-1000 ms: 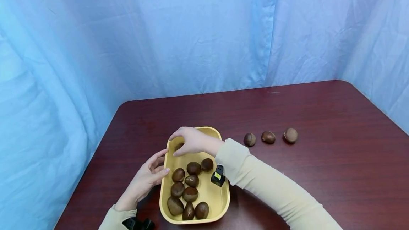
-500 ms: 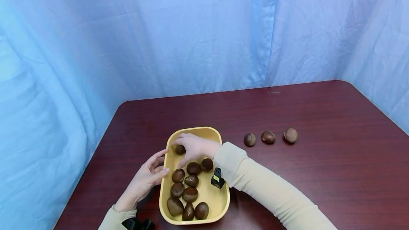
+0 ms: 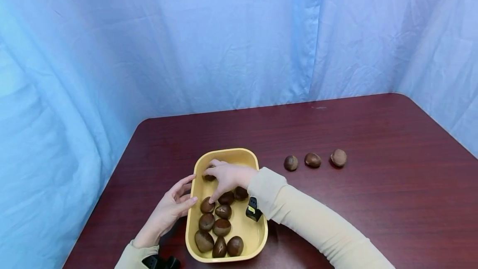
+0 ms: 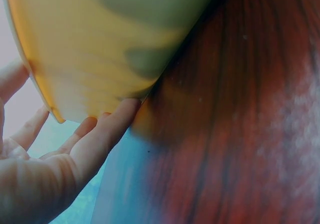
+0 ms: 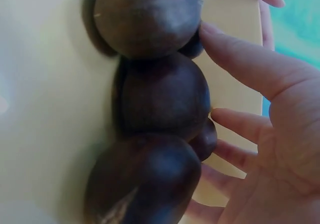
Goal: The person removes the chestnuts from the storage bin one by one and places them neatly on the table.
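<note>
The right hand (image 3: pixel 225 176) reached over the right wall of the tray (image 3: pixel 251 231), its thumb and fingers set wide apart, gripping nothing. Its thumb tip lay at a chestnut (image 3: pixel 207 205) along the tray's left wall, and its other fingers were over the far chestnut (image 3: pixel 209 177), near the tray's far left corner; whether they touched that one could not be told. The left hand (image 3: pixel 173 207) rested its spread, fairly straight fingers against the outside of the tray's left wall.

Ten chestnuts showed inside the tray, most of them clustered toward its left side and near end. The black device (image 3: pixel 254 209) at the right sleeve (image 3: pixel 317 219) hung over the tray's right side; the left sleeve (image 3: pixel 130 256) lay off its near left corner.

Three loose chestnuts (image 3: pixel 312 160) sat in a row on the table (image 3: pixel 373 202), right of the tray's far end. Beyond the tray, past the table's edge, hung a blue curtain (image 3: pixel 231 40).
</note>
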Demonstrator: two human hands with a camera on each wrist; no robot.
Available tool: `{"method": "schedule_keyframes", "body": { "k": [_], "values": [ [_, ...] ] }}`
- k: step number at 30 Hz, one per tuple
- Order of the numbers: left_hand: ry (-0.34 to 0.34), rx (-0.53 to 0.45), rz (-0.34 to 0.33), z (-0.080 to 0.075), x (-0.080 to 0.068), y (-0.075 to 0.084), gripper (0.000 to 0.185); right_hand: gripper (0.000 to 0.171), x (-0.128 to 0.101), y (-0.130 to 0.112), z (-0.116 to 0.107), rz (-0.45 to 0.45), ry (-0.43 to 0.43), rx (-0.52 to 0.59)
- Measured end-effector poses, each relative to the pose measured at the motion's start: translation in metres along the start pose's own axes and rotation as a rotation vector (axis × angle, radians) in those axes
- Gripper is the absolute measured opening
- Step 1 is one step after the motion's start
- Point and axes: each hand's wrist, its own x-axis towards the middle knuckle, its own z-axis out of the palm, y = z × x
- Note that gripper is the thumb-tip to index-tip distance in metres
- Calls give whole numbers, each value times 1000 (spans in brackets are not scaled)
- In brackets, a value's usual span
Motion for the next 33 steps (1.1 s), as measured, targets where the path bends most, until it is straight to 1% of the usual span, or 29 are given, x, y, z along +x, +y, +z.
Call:
{"method": "schedule_keyframes", "body": {
  "k": [6, 13, 18, 22, 26, 33],
  "values": [
    [-6, 2, 9, 0, 0, 1, 69, 65, 2, -1, 3, 29, 29, 29],
    [-8, 0, 18, 1, 1, 1, 69, 37, 2, 4, 1, -5, 60, 16],
    [4, -2, 13, 2, 3, 2, 68, 28, 3, 5, -1, 38, 83, 2],
    [13, -8, 5, 3, 3, 3, 68, 21, 4, 5, -1, 66, 77, 16],
    [20, -10, 1, 3, 3, 2, 68, 17, 5, 6, 0, 66, 71, 34],
    [7, -2, 12, 2, 2, 3, 69, 21, 5, 7, 0, 31, 142, 6]
  ]
}}
